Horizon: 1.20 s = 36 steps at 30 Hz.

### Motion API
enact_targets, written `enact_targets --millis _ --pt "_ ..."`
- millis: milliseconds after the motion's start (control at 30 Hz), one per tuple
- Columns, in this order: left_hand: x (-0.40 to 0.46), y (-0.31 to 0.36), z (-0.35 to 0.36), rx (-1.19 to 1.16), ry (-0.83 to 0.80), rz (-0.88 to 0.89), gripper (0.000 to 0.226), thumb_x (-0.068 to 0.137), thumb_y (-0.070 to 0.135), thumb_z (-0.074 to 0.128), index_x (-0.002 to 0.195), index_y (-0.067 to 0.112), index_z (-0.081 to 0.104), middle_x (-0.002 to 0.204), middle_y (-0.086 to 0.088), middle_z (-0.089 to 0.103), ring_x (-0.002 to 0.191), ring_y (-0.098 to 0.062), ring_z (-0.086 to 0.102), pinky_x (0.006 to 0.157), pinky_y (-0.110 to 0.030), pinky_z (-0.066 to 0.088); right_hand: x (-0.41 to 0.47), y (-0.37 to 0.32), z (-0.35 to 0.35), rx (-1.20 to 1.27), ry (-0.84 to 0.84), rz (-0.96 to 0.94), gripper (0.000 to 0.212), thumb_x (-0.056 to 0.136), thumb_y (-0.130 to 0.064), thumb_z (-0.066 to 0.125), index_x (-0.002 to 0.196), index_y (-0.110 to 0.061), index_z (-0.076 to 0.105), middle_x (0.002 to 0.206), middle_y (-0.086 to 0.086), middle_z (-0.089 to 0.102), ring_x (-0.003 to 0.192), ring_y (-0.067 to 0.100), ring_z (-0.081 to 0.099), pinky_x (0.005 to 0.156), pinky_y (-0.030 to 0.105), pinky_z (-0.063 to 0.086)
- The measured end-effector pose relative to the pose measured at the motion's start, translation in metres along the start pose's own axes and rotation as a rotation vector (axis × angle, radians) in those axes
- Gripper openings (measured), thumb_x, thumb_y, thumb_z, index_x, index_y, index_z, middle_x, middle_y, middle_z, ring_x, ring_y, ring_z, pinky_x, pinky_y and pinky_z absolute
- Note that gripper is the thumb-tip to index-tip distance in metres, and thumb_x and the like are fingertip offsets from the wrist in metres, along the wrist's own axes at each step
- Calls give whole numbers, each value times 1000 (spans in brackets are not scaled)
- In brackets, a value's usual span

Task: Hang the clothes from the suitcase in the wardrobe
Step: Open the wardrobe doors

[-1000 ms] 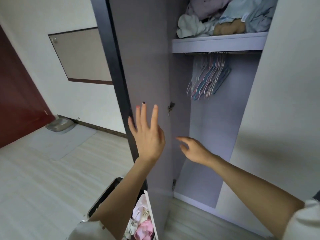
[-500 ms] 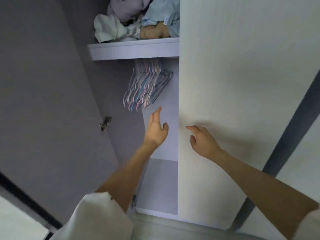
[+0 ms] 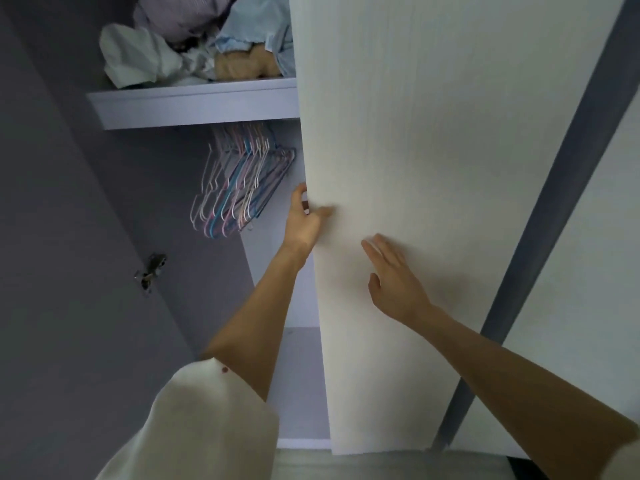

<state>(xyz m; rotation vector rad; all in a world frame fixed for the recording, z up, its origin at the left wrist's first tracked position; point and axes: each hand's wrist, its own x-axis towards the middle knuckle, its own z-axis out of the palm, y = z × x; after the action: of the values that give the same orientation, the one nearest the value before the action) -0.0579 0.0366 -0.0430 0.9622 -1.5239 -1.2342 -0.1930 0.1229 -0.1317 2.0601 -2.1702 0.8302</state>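
Left hand (image 3: 304, 220) grips edge of right wardrobe door (image 3: 398, 168), thumb in front; right hand (image 3: 394, 275) spread flat on it. Empty hangers (image 3: 239, 188) just left of grip. Suitcase clothes unseen. Pull edge steadily, swing fully.

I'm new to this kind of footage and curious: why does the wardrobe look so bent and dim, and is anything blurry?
Head view: the wide lens bows the white door and shelf; the interior sits in shade, the door is brighter; the right hand casts a soft shadow on it; the left hand at the door's edge is slightly smeared; the hangers look fairly sharp.
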Motion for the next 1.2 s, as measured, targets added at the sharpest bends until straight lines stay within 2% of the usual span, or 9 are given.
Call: enact_targets --millis 233,367,467,633,767,867,967,1067,1200 --pt "-84 5 -23 35 -126 115 39 92 10 50 127 24 45 105 -2 55 96 -14 51 59 3 39 -58 -48 -6 161 181 157 57 91 -4 41 145 -11 23 154 11 14 143 25 16 108 29 28" --pt "-136 14 -22 120 -240 206 28 95 15 46 122 22 48 91 3 57 92 -18 55 81 -19 48 -101 -65 -16 314 276 246 52 94 -6 43 144 -9 26 152 9 21 141 22 23 109 24 25" --pt "-164 18 -17 227 -331 321 23 98 23 41 120 24 48 96 1 61 93 -20 61 90 -36 51 -129 -63 -31 469 356 302 46 94 -6 45 139 -7 35 146 8 36 132 23 39 109 32 35" --pt "-193 44 10 361 -568 563 15 98 23 40 106 20 54 100 2 64 94 -17 63 89 -31 50 -173 -49 -72 623 532 404 34 95 -4 43 128 -3 46 126 9 51 107 13 50 90 15 39" --pt "-201 82 59 317 -609 692 21 99 20 41 116 19 52 113 9 54 104 -8 53 87 -10 38 -202 -31 -107 649 600 403 29 98 -8 36 121 -6 54 113 3 58 102 16 56 92 17 46" --pt "-207 111 105 202 -550 758 41 97 21 45 137 24 36 136 7 42 116 -5 45 92 -12 35 -219 -21 -145 679 637 383 30 100 -9 32 106 -21 59 101 -6 63 97 12 60 91 26 49" --pt "-211 130 142 190 -548 887 56 96 21 46 145 31 19 151 6 25 135 -6 28 107 -22 29 -234 -12 -178 654 678 370 36 101 -10 29 92 -32 57 89 -17 61 84 -4 58 83 17 46" --pt "-217 140 173 338 -550 1036 65 95 25 49 144 37 7 158 1 4 142 -8 11 107 -22 22 -250 0 -202 565 764 387 36 100 -10 31 77 -32 50 69 -17 52 63 -7 49 68 10 40" --pt "-224 157 215 568 -611 1134 74 94 30 50 145 37 -3 157 1 -12 145 -20 0 110 -34 26 -267 18 -228 494 786 460 16 96 -19 44 108 -25 53 87 -20 58 75 -3 59 68 6 47"
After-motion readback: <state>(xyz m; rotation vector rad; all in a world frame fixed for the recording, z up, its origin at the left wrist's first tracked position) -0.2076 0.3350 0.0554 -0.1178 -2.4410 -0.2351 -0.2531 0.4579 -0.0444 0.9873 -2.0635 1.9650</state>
